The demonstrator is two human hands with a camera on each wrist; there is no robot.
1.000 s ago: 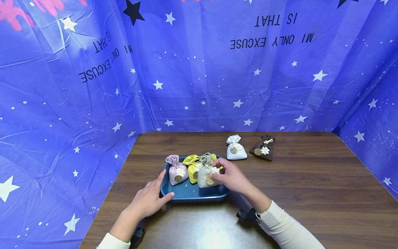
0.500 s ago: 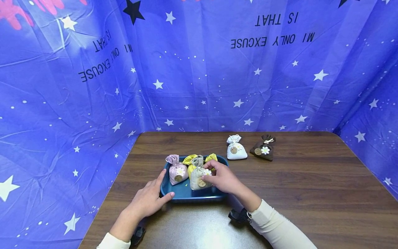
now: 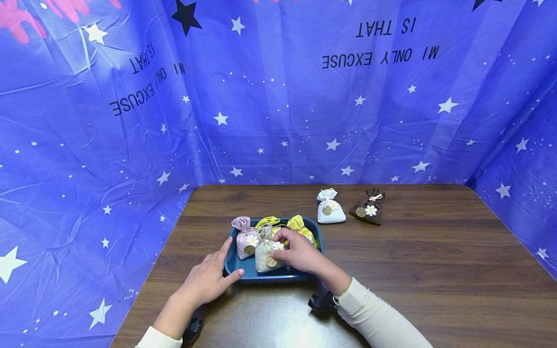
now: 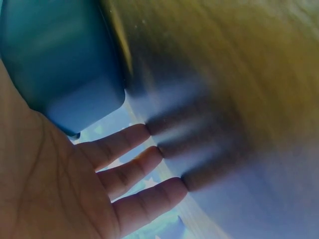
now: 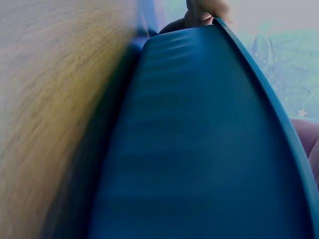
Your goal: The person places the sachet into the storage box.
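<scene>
Blue and round-cornered, the tray [image 3: 283, 279] sits on the brown wood-grain worktop [image 3: 435, 256], left of centre in the scene. Both hands are engaged with it or its contents. The right hand [image 3: 302, 252] pinches the beige sachet [image 3: 263, 261] between thumb and fingers at its right side, within the outline of the tray; whether the sachet touches the tray floor cannot be determined. This sachet carries a round brown tag [image 3: 271, 261] and a white flower [image 3: 277, 246]. The left hand [image 3: 209, 276] holds nothing and lies with straight, spread digits against the left end of the tray (the left wrist view shows three fingers extended side by side, tips at the worktop). Three further sachets occupy the tray: the lilac sachet [image 3: 244, 244] at the left, the first yellow sachet [image 3: 267, 222] at the far side, partly hidden behind the beige one, and the second yellow sachet [image 3: 297, 223] at the far right, partly covered by the right hand. Beyond the tray, to the far right, the white sachet [image 3: 334, 215] and the brown sachet [image 3: 362, 203] lie on the worktop, near each other but apart. A blue-violet curtain [image 3: 278, 121], printed with stars, encloses the far, left and right sides.
</scene>
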